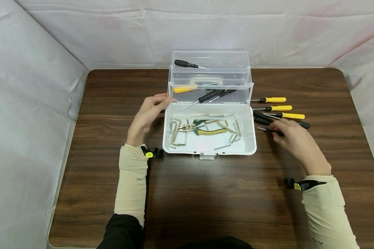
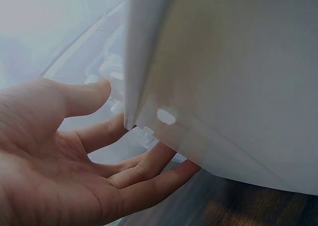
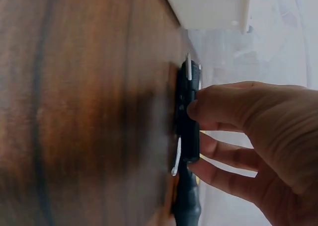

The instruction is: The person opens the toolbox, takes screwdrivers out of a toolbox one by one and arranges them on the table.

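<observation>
Right hand (image 1: pixel 294 141) pinches a black screwdriver (image 3: pixel 190 140), shaft toward the toolbox's (image 1: pixel 254 141) right edge (left hand (image 1: pixel 147 114) loosely spread opposite).

A desk (image 1: pixel 205 193) with dark brown wood grain and rounded corners fills the middle of the head view, a soft pale sheen (image 1: pixel 187 173) of light on its surface towards the front. Behind it rises a creased white back sheet (image 1: pixel 205 31), marked with faint pink blotches (image 1: pixel 314 26) towards the right; a left sheet (image 1: pixel 21 121) and a right sheet (image 1: pixel 364 86), similarly pale, flank the sides, meeting it along slanting lines
</observation>
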The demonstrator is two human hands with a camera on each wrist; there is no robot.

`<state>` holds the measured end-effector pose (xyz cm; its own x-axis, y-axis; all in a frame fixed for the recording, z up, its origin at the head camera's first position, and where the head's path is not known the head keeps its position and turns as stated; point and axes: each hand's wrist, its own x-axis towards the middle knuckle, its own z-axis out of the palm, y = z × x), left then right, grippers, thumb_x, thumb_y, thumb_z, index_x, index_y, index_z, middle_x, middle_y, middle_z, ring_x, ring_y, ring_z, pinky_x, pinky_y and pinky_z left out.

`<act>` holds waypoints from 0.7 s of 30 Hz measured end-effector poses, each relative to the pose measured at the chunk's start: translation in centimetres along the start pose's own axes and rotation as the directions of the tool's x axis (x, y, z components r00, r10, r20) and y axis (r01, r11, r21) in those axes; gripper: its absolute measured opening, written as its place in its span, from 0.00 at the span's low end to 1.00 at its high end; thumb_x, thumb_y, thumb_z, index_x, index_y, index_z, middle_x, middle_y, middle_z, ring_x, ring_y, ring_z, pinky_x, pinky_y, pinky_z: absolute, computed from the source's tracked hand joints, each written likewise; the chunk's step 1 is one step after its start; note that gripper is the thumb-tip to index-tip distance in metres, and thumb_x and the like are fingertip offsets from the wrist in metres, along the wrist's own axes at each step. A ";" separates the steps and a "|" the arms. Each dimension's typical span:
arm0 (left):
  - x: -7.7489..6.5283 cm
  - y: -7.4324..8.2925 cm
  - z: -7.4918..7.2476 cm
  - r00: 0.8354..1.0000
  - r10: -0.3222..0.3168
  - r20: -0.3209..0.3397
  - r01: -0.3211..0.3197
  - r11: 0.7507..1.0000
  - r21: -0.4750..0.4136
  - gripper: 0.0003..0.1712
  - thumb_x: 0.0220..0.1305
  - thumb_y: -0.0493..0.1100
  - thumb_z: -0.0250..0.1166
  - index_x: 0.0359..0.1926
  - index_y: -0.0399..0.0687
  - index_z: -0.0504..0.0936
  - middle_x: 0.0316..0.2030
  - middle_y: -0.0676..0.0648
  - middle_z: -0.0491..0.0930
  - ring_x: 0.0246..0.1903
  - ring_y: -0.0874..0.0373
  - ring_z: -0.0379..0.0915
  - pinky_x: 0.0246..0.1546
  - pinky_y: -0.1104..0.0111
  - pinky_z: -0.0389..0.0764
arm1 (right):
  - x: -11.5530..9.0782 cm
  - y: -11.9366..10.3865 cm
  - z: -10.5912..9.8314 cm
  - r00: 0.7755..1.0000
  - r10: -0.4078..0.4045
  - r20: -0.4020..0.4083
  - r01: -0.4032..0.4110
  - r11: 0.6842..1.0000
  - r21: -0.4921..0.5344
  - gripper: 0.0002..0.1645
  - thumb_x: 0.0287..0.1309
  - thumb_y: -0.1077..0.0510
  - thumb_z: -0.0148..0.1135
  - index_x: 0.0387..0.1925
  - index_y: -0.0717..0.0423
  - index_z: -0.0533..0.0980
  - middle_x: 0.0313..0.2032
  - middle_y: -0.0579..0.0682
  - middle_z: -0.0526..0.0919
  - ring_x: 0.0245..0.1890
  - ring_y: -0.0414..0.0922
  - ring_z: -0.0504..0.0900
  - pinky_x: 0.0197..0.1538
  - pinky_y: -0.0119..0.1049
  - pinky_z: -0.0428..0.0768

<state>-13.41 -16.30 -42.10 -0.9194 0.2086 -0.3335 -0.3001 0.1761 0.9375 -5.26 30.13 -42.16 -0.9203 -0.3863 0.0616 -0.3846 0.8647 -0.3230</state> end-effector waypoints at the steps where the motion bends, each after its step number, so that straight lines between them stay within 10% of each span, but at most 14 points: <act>1: 0.0 0.0 0.0 1.000 0.000 0.000 0.000 1.000 0.000 0.23 0.80 0.49 0.59 0.62 0.36 0.83 0.76 0.47 0.65 0.74 0.51 0.62 0.66 0.46 0.75 | -0.1 0.0 0.1 1.000 0.000 0.002 0.000 1.000 0.000 0.16 0.56 0.73 0.70 0.45 0.58 0.83 0.43 0.57 0.86 0.43 0.57 0.84 0.44 0.58 0.79; 21: -0.1 0.0 0.0 1.000 0.003 0.003 -0.003 1.000 -0.001 0.23 0.80 0.49 0.59 0.62 0.37 0.83 0.77 0.48 0.64 0.75 0.52 0.61 0.66 0.45 0.75 | -0.4 0.2 0.3 1.000 0.007 0.002 -0.007 1.000 -0.015 0.14 0.56 0.73 0.72 0.43 0.59 0.83 0.44 0.59 0.85 0.44 0.61 0.84 0.43 0.62 0.79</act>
<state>-13.36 -16.34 -42.07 -0.9196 0.2122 -0.3307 -0.2973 0.1746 0.9387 -4.99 30.35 -42.58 -0.9230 -0.3806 0.0569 -0.3787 0.8722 -0.3095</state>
